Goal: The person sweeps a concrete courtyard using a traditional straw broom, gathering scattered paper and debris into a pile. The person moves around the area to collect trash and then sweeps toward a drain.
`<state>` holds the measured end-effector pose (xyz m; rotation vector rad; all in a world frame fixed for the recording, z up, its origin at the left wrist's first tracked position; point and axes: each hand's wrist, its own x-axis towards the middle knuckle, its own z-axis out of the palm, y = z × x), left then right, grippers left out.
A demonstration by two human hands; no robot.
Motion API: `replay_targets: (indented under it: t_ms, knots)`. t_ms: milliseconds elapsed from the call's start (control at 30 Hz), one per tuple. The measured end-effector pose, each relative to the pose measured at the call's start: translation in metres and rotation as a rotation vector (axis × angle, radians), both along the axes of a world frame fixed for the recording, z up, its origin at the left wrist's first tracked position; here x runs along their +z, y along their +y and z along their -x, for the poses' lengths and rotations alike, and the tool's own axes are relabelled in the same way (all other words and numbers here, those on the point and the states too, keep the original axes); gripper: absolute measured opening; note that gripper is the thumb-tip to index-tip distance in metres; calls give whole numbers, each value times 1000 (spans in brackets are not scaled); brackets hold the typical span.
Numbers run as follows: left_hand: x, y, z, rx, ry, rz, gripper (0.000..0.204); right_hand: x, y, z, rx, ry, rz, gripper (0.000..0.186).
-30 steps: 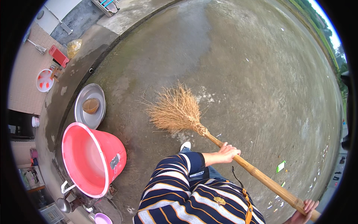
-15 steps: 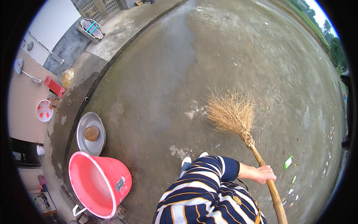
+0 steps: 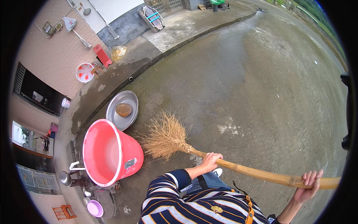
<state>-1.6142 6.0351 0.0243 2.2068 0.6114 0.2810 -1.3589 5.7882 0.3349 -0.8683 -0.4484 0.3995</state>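
Observation:
A broom point(image 3: 166, 136) of dry yellowish twigs with a thick bamboo handle point(image 3: 257, 173) stretches across the lower middle. My left hand point(image 3: 210, 162) wraps round the handle close to the bound twigs. Farther right, near the handle's thick end, my right hand point(image 3: 310, 183) grips it with curled fingers. The twigs reach over the concrete beside a big pink tub point(image 3: 112, 151), and their tips come close to its side. Behind the tub lies a round metal basin point(image 3: 128, 98) holding a small brown woven basket point(image 3: 123, 109).
A raised concrete ledge point(image 3: 149, 61) curves along the left. By the wall are a white basin with red marks point(image 3: 85, 72), a red board point(image 3: 102, 56) and a reclining chair point(image 3: 152, 18). A purple basin point(image 3: 95, 208), metal kettle point(image 3: 65, 178) and wooden stool point(image 3: 64, 212) stand lower left.
The broom head has swung left toward the pink tub, and its handle now lies nearly level. My right hand has come into view on the handle. The view has turned left.

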Motion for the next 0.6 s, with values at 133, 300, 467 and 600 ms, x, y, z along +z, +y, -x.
replay_targets:
  t_ms: [133,300,467,600]
  knots:
    - [-32,21,64,220,240,-20,22,-27,79,42,164,31,152,25]
    - [-29,-8,9,65,268,-61,27,-16,9,25,25,4,181,27]
    - [1,-66,-119,-331,111,9,23,51,-101,55,-304,-188,142,17]
    - [19,-84,-193,-606,-56,35,18,58,-142,127,-467,-526,205,18]
